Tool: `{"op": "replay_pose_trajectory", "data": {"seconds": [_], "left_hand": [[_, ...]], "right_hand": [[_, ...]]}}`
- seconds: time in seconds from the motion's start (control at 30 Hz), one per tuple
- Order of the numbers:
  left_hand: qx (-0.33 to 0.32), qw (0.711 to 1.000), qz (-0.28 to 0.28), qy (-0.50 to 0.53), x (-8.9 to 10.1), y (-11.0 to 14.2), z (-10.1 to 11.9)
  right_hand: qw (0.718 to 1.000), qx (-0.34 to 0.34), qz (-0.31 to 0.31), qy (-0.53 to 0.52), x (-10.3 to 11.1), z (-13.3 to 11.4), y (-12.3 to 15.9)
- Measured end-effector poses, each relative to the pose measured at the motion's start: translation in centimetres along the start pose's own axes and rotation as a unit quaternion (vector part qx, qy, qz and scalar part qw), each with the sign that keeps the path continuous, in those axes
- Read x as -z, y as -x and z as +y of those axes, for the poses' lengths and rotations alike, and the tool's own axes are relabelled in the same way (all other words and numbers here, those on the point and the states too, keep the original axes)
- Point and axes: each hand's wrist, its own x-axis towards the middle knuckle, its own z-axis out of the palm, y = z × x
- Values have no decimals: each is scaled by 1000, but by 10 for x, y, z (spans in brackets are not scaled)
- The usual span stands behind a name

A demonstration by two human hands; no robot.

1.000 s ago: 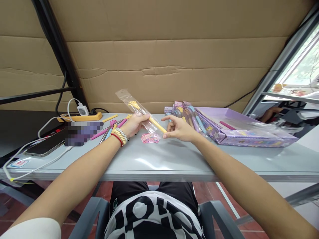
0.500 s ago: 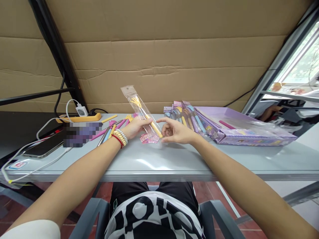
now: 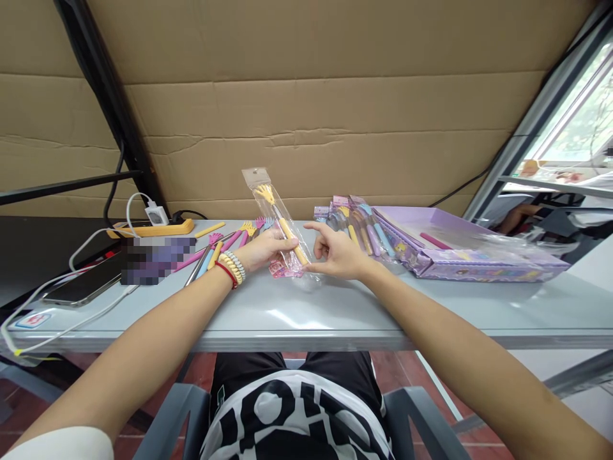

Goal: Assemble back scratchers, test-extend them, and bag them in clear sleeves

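In the middle of the head view, my left hand (image 3: 265, 249) is closed with its thumb over a yellow back scratcher (image 3: 287, 230) inside a clear plastic bag (image 3: 253, 177). The hand-shaped end points up and away, and the handle slants down to the right. My right hand (image 3: 338, 253) is at the handle's lower end; its thumb tip is at the bag, its index finger stretches out apart from it, and the other fingers curl. Small pink printed cards (image 3: 282, 269) lie beneath the bag. Left of my left hand lie several loose back scratchers (image 3: 234, 239) in pink, yellow and blue.
Several bagged back scratchers (image 3: 361, 227) lie beside an open purple box (image 3: 479, 271) holding a pink stick (image 3: 435, 241). On the left are a phone (image 3: 86, 284), white cables and a yellow power strip (image 3: 179, 227). Cardboard (image 3: 335, 108) stands behind the table (image 3: 287, 319).
The bagged back scratcher has shifted slightly right, and the bag's lower end now extends past the handle. My right thumb has come to the handle's end, with the index finger spread farther away.
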Motion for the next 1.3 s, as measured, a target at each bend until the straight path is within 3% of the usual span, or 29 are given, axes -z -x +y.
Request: {"op": "replay_pose_trajectory", "data": {"seconds": [0.6, 0.87, 1.3], "left_hand": [[-1, 997, -19, -71, 2, -1, -5], [-7, 996, -22, -81, 0, -1, -5], [-43, 998, 45, -16, 4, -5, -5]], "right_hand": [[998, 47, 19, 43, -9, 4, 0], [996, 32, 39, 73, -11, 4, 0], [993, 101, 49, 48, -7, 2, -1]]}}
